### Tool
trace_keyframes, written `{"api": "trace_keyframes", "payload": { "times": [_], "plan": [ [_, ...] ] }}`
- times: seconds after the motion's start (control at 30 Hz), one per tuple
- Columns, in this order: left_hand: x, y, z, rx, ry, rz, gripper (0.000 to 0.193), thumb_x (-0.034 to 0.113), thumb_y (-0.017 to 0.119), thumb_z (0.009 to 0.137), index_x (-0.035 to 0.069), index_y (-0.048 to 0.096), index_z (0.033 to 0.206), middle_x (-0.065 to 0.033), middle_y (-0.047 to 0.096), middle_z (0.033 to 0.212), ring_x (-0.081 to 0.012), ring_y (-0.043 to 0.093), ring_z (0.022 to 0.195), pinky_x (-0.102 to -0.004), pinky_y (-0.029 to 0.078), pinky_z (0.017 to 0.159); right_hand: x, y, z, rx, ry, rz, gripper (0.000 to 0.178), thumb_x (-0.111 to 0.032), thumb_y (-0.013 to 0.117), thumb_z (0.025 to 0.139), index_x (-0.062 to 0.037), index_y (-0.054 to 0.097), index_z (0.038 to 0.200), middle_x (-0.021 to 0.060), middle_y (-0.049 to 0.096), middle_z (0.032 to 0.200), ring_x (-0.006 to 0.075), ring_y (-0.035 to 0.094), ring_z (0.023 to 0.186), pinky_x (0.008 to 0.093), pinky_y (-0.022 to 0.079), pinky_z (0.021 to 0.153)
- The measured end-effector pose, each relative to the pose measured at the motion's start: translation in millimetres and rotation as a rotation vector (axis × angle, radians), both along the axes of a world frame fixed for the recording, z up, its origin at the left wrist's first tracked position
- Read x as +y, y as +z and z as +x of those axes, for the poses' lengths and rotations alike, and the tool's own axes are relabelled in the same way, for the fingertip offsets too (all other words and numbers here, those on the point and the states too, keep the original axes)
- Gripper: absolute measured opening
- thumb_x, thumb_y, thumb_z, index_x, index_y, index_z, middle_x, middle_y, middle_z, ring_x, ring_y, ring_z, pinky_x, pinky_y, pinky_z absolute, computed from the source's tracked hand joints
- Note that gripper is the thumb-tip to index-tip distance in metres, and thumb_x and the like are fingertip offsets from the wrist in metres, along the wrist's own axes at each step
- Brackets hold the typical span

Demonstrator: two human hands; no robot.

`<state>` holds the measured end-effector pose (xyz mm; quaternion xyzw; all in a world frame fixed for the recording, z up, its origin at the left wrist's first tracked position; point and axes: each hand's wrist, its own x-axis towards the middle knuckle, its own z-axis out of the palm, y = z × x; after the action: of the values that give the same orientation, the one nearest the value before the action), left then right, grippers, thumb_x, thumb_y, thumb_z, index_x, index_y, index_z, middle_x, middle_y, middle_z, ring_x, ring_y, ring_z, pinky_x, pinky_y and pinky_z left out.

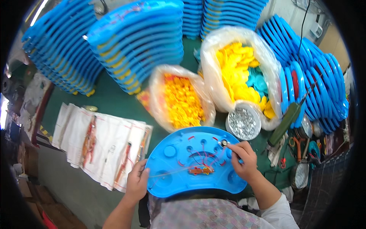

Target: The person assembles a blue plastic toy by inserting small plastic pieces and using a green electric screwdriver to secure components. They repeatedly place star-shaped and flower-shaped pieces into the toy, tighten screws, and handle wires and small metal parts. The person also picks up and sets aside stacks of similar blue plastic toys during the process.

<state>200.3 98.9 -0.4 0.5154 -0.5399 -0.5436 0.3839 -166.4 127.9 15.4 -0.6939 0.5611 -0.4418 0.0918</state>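
Note:
A blue curved plastic shell [179, 147] lies before me, its hollow side up. My left hand [136, 179] is closed on its left edge, thumb on top. Inside sits a small orange-brown circuit board [201, 170], with thin red wires fanning up from it toward round sockets. A pale wire runs left from the board toward my left hand. My right hand [244, 159] is over the shell's upper right part, thumb and index finger pinched at a small round silvery part [223, 143] with a dark centre. The fingertips partly cover that part.
Beyond the shell stand a bag of small orange pieces [183, 101], a bag of yellow and teal pieces [240, 72] and a bowl of screws [243, 121]. Stacked blue shells [137, 42] rise behind. A green power screwdriver [284, 124] hangs at right. White cloth [105, 149] bearing wired boards lies left.

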Motion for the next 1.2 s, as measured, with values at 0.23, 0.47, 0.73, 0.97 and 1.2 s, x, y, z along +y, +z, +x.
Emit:
{"api": "trace_keyframes", "payload": {
  "times": [0.23,0.47,0.73,0.97,1.2],
  "plan": [
    [-112,113,39,-0.209,0.489,-0.675,0.061,0.031,0.057,0.105,-0.006,0.043,0.151,-0.0202,0.052,0.146,-0.0275,0.053,0.133,-0.0376,0.043,0.110,19,26,-11,-0.115,-0.172,-0.337,0.024,0.011,0.065,0.084,0.0000,0.074,0.103,0.0142,0.064,0.088,0.0234,0.060,0.068,0.0313,0.047,0.059],
    [-296,238,28,0.253,0.296,-0.778,0.058,0.018,0.057,0.104,0.002,0.034,0.155,-0.0185,0.055,0.138,-0.0272,0.063,0.118,-0.0412,0.059,0.094,9,18,-7,0.084,-0.041,-0.307,0.028,0.008,0.069,0.077,-0.0018,0.075,0.103,0.0123,0.067,0.087,0.0235,0.064,0.065,0.0319,0.052,0.057],
    [-352,240,63,0.144,0.211,-0.363,0.046,0.031,0.061,0.103,0.001,0.057,0.137,-0.0138,0.063,0.118,-0.0217,0.065,0.103,-0.0351,0.058,0.087,5,14,-7,0.135,-0.018,-0.233,0.025,0.007,0.071,0.079,-0.0033,0.075,0.102,0.0109,0.068,0.088,0.0235,0.066,0.065,0.0318,0.052,0.056],
    [-329,205,15,-1.257,0.447,-1.417,0.067,0.044,0.072,0.093,0.017,0.049,0.150,-0.0123,0.048,0.148,-0.0341,0.043,0.139,-0.0454,0.036,0.114,-19,10,-30,0.174,-0.038,-0.200,0.026,0.004,0.073,0.079,-0.0035,0.074,0.104,0.0113,0.069,0.088,0.0269,0.067,0.067,0.0351,0.054,0.058],
    [-322,186,16,-1.500,0.553,-1.608,0.076,0.017,0.076,0.092,0.020,0.037,0.157,-0.0067,0.040,0.155,-0.0264,0.040,0.142,-0.0430,0.035,0.118,-113,0,-104,0.206,-0.458,-0.154,0.023,-0.010,0.072,0.086,-0.0048,0.067,0.109,0.0156,0.067,0.104,0.0371,0.062,0.102,0.0461,0.051,0.090]
  ]
}}
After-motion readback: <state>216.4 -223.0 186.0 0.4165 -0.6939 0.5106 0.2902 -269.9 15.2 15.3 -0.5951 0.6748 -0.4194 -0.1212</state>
